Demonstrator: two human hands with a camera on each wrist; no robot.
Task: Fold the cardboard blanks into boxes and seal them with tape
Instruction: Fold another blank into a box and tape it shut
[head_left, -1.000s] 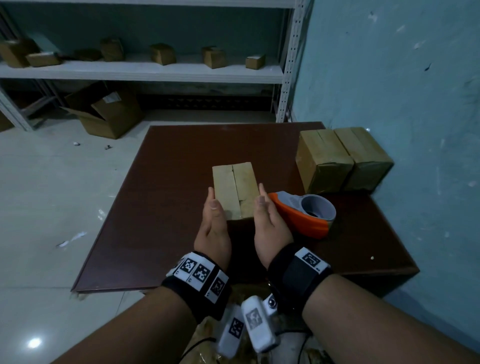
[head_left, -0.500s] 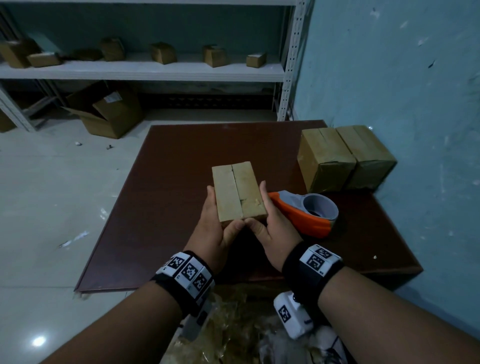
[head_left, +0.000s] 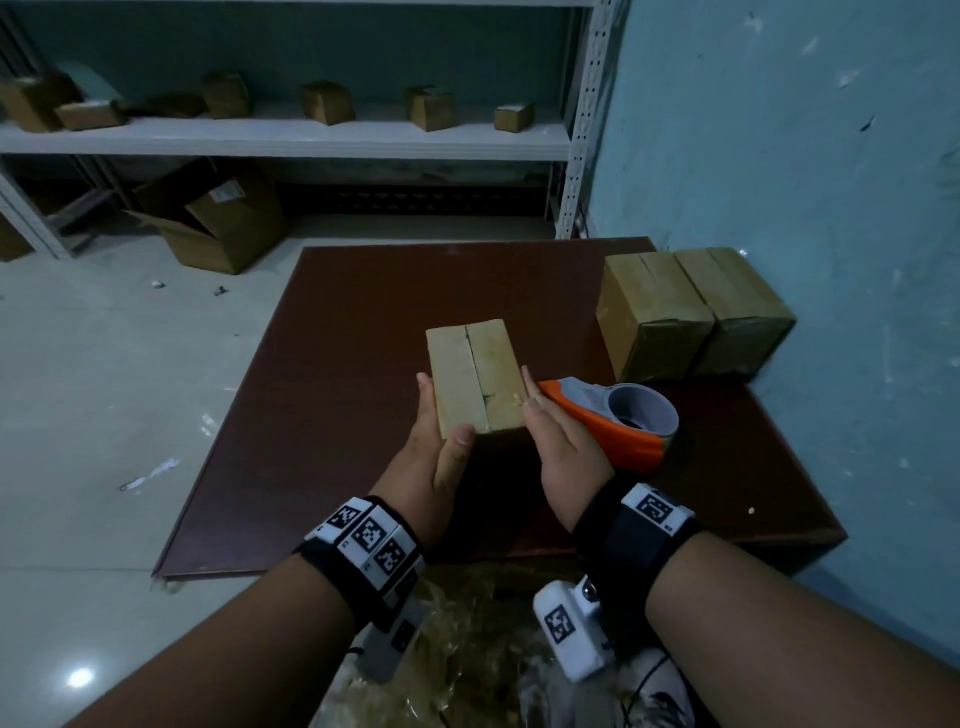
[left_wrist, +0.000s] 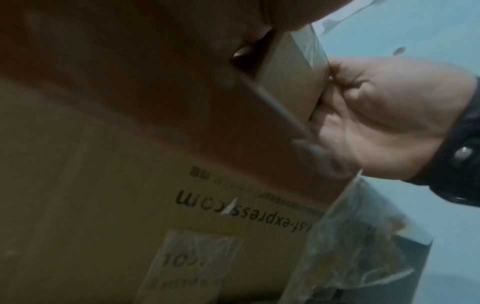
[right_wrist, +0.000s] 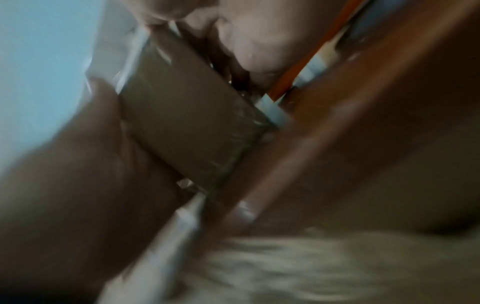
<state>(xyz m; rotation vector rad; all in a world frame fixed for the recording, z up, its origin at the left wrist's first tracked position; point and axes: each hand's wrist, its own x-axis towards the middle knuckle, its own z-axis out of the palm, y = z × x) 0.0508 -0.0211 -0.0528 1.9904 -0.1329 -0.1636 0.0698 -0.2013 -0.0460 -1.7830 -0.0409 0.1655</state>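
Note:
A small tan cardboard box (head_left: 475, 379) with a centre seam on top is held just above the brown table (head_left: 363, 312). My left hand (head_left: 440, 415) grips its near left corner, thumb on the top face and fingers along the left side. Against the box's right side lies my right hand (head_left: 530, 389), its thumb tip at the top edge. The left wrist view shows the box (left_wrist: 293, 67) with the right hand (left_wrist: 384, 119) against its edge. In the blurred right wrist view a taped face of the box (right_wrist: 189, 127) shows. An orange and grey tape dispenser (head_left: 618, 421) lies just right of my right hand.
Two closed boxes (head_left: 654, 312) (head_left: 737, 306) stand side by side at the table's right edge by the blue wall. A large printed carton (left_wrist: 103, 205) and crumpled plastic wrap (head_left: 467, 649) sit below the near table edge. Shelving (head_left: 285, 137) with several small boxes stands behind, and an open carton (head_left: 218, 218) lies on the floor.
Both hands first lay flat along the box's sides, then their thumbs met at its near end. Now the left thumb is on top and the right thumb at the right edge.

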